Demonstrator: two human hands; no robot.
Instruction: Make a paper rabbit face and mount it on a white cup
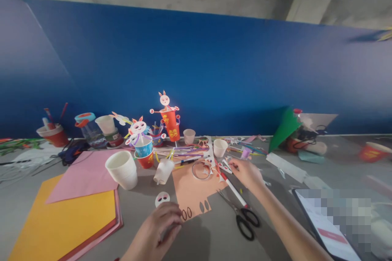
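My left hand [161,228] hovers low in the middle, fingers bent and thumb apart, with nothing visible in it. Just beyond it lies a round white paper face [162,199] with dark eyes. Beside its fingertips is a peach paper sheet [191,189] with ear shapes drawn and cut out at its lower edge. My right hand [246,173] reaches in from the right, fingertips pinched at small white paper pieces with red hearts [226,166]; what they grip is too small to make out. A red and white marker [234,189] and black-handled scissors [245,220] lie between my hands.
A roll of tape [201,170] lies on the peach sheet. Rabbit figures on a red cup [170,120] and a blue cup [143,147] stand behind. Left are stacked white cups [121,169] and yellow paper [67,216]; right, a tablet [327,228].
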